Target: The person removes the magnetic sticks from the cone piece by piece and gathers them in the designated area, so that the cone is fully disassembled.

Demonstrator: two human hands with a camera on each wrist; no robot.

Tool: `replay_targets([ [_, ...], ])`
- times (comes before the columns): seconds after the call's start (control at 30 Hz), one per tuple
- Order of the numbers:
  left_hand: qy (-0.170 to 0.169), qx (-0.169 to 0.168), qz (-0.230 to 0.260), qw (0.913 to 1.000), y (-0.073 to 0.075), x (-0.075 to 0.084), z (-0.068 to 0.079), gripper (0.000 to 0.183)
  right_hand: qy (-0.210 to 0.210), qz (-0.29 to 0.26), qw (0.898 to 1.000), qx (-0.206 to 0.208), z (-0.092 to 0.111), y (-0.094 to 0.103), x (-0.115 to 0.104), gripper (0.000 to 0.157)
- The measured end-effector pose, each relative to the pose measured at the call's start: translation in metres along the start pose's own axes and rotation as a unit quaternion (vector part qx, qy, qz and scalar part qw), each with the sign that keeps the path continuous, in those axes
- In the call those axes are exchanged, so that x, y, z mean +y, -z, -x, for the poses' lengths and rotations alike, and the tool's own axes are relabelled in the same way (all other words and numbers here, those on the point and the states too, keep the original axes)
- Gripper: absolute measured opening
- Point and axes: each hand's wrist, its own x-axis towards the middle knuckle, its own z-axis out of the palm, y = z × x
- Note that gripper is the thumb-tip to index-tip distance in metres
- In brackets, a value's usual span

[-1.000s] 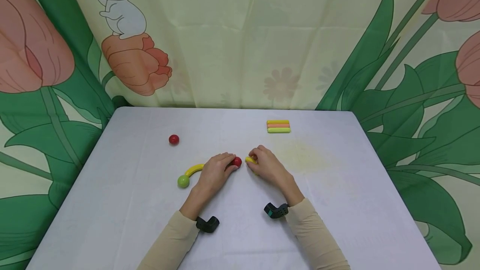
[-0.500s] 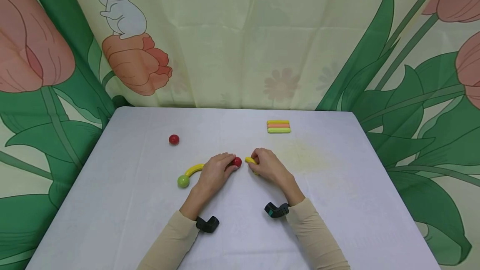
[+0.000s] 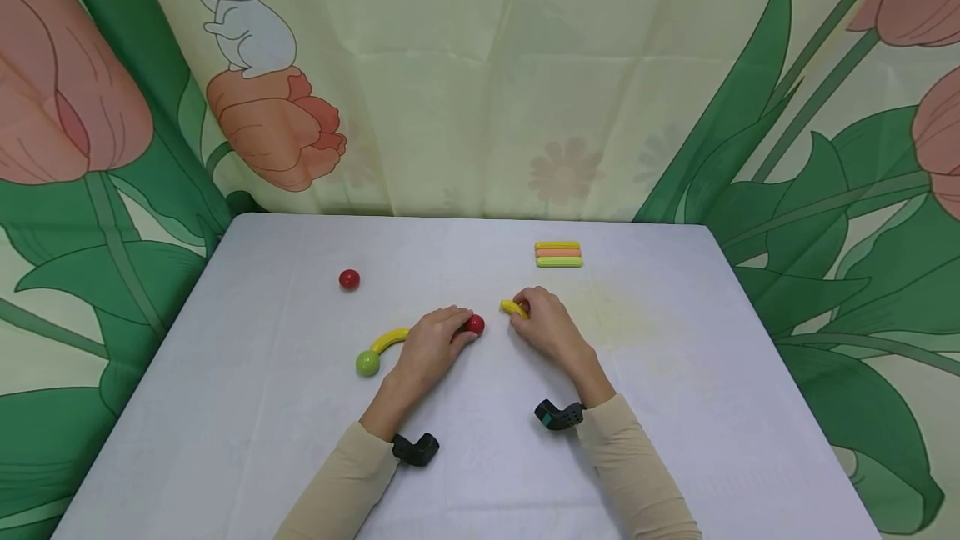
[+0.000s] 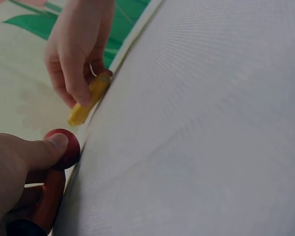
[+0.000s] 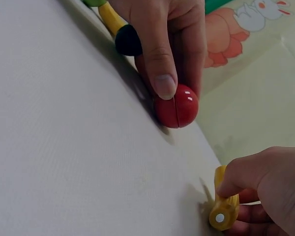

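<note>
My left hand (image 3: 435, 344) holds a glossy red ball (image 3: 475, 324), its thumb on the ball in the left wrist view. Under that hand lie an orange-red stick (image 4: 50, 199) and a dark blue ball (image 5: 128, 40), mostly hidden from the head view. A curved yellow stick (image 3: 390, 338) runs leftward from under the hand to a green ball (image 3: 367, 363). A short gap to the right, my right hand (image 3: 553, 327) pinches another curved yellow stick (image 3: 513, 307). A round white spot shows on that stick's end in the right wrist view.
Another red ball (image 3: 349, 279) sits at the back left of the white-covered table (image 3: 247, 407). Three sticks, yellow, orange and light green (image 3: 558, 262), lie side by side near the back edge. Behind hangs a printed curtain (image 3: 480, 107).
My right hand has moved slightly right and away from me with the yellow stick, widening the gap to the red ball. The left hand stays in place.
</note>
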Motion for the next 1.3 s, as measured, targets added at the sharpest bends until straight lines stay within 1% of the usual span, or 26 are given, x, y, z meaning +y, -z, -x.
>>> replay_targets([
  [0.3, 0.002, -0.004, 0.004, 1.0, 0.0, 0.0, 0.0, 0.04, -0.027, -0.005, 0.999, 0.02, -0.004, 0.007, 0.012, 0.032],
  [0.47, 0.004, -0.007, 0.005, 1.0, -0.001, 0.0, 0.0, 0.04, -0.032, -0.008, 0.999, 0.035, -0.006, 0.009, 0.021, 0.031],
  [0.73, 0.005, -0.003, 0.01, 0.9999, -0.001, 0.0, -0.001, 0.04, -0.059, -0.03, 0.996, 0.066, -0.011, 0.014, 0.032, 0.031],
  [0.87, 0.004, -0.003, 0.008, 1.0, -0.001, -0.001, -0.001, 0.04, -0.081, -0.046, 0.992, 0.086, -0.016, 0.018, 0.04, 0.033],
  [1.07, 0.009, -0.006, 0.003, 0.9999, -0.001, -0.001, -0.001, 0.04, -0.124, -0.076, 0.983, 0.113, -0.021, 0.023, 0.05, 0.035],
  [1.3, 0.016, -0.012, 0.002, 0.9998, 0.0, 0.0, 0.0, 0.042, -0.142, -0.089, 0.974, 0.153, -0.024, 0.026, 0.06, 0.037],
])
